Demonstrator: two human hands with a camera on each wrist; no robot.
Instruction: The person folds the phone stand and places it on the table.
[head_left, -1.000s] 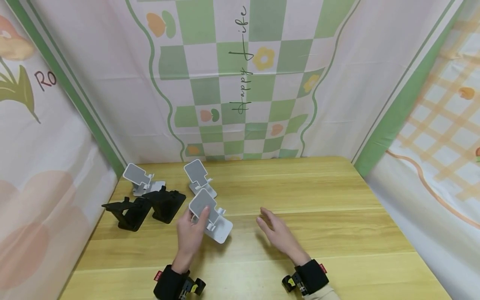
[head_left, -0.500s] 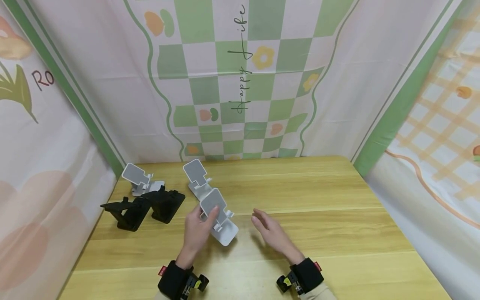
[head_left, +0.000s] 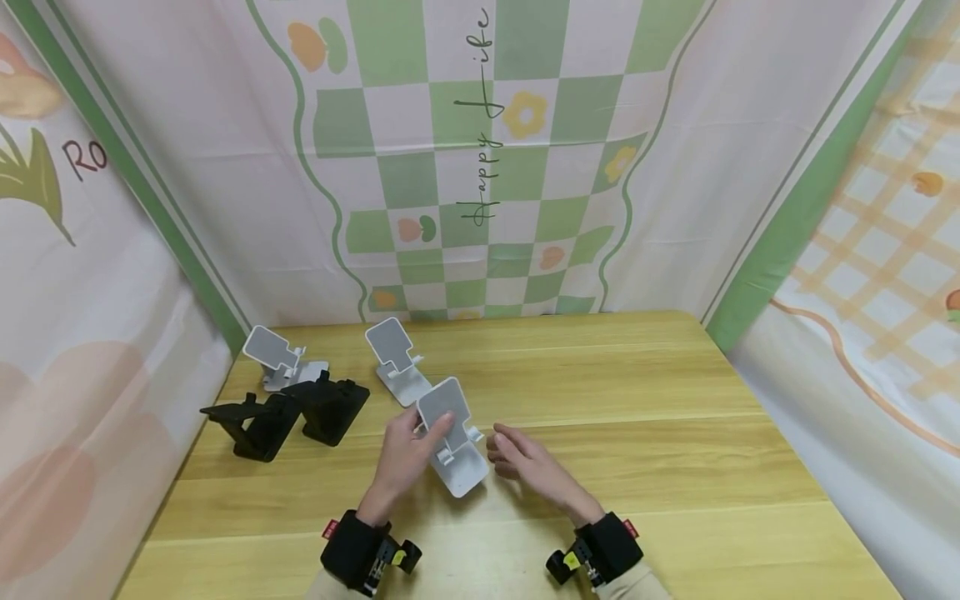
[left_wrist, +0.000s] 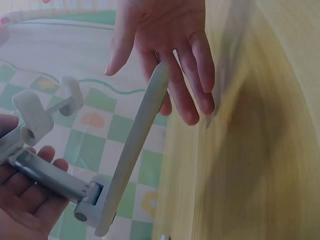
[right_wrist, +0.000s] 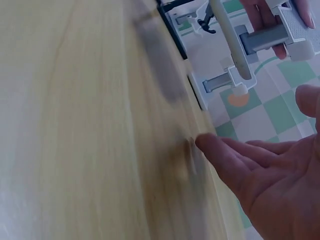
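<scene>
The left hand (head_left: 405, 454) grips the white folding plastic phone stand (head_left: 452, 437) by its neck; the right hand (head_left: 525, 462), fingers relaxed, should steady the base plate.

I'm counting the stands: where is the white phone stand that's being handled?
In the head view, the white phone stand is near the table's middle, gripped by the left hand, with the right hand just beside its base.

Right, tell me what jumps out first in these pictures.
A white phone stand sits mid-table, gripped at its plate by the left hand, while the right hand reaches toward its base with relaxed fingers. Behind it stands a second white stand. At the far left edge of the wooden table lie two black stands and another white one.
</scene>
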